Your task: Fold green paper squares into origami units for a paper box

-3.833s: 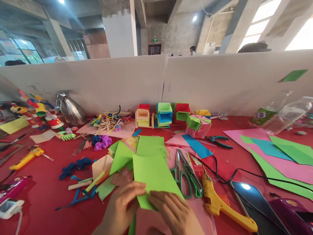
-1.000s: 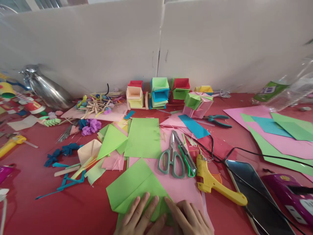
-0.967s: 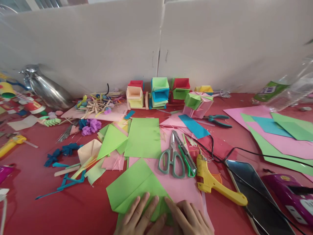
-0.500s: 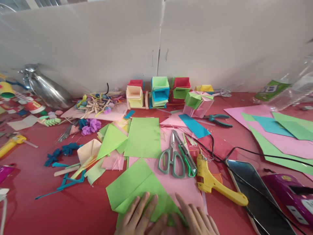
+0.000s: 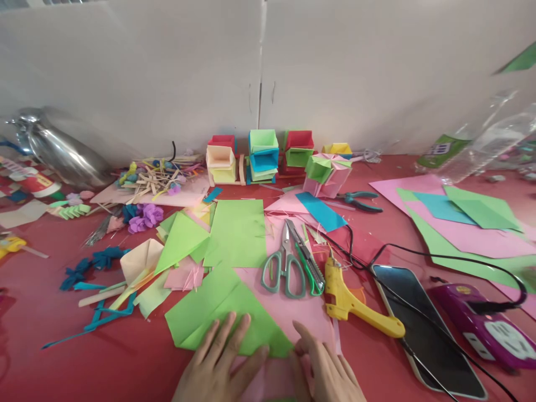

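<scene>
A folded sheet of green paper (image 5: 234,329) lies in front of me, with a diagonal crease and a long edge toward me. My left hand (image 5: 221,357) presses flat on it, fingers spread. At the paper's right corner is my right hand (image 5: 322,363), its thumb and bent index finger closed around that corner. Pink paper (image 5: 288,312) lies beneath. Just beyond my hands rest grey-handled scissors (image 5: 286,268), a green utility knife (image 5: 310,262) and a yellow glue gun (image 5: 355,304). Another green sheet (image 5: 237,231) lies behind the folded one.
Paper boxes (image 5: 263,159) in several colours stand along the wall. Left are craft scraps (image 5: 154,181) and a steel jug (image 5: 62,148). Right are pliers (image 5: 360,200), a phone (image 5: 427,329), a purple device (image 5: 486,324), a black cable (image 5: 452,257) and coloured sheets (image 5: 473,234).
The green paper's near edge now lies farther from me, showing pink beneath. My right fingers have drawn in around its right corner; my left hand stays flat. The view has shifted right.
</scene>
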A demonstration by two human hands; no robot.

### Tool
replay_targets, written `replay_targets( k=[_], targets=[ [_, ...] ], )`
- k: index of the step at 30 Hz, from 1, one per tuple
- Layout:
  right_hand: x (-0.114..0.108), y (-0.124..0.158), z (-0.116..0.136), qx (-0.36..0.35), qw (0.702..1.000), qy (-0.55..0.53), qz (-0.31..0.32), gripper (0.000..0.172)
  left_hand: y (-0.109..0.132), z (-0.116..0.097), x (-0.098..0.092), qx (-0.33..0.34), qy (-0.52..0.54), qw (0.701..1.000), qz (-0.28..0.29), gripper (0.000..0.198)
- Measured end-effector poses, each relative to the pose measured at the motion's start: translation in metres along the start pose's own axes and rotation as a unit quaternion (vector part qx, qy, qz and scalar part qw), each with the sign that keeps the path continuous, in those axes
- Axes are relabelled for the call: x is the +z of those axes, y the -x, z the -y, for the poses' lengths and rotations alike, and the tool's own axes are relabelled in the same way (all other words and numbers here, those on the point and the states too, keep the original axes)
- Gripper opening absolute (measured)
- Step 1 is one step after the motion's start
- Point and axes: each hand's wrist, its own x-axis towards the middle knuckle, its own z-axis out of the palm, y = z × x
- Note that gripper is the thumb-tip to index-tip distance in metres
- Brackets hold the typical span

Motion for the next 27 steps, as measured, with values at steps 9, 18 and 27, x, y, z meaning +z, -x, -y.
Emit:
replay_targets(
  k=[9,18,27],
  targets=[
    [0.004,-0.012,0.000,0.010,1.000,-0.009,-0.013,0.029,0.008,-0.005,0.012,-0.028,0.011,1.000,0.005,0.055],
    [0.003,-0.011,-0.003,0.032,0.998,-0.045,0.012,0.027,0.006,0.001,0.006,-0.012,0.012,1.000,0.009,0.048],
    [0.001,-0.011,-0.007,-0.003,1.000,-0.007,0.010,0.031,0.005,0.001,0.005,-0.004,0.002,1.000,0.011,0.048]
  ],
)
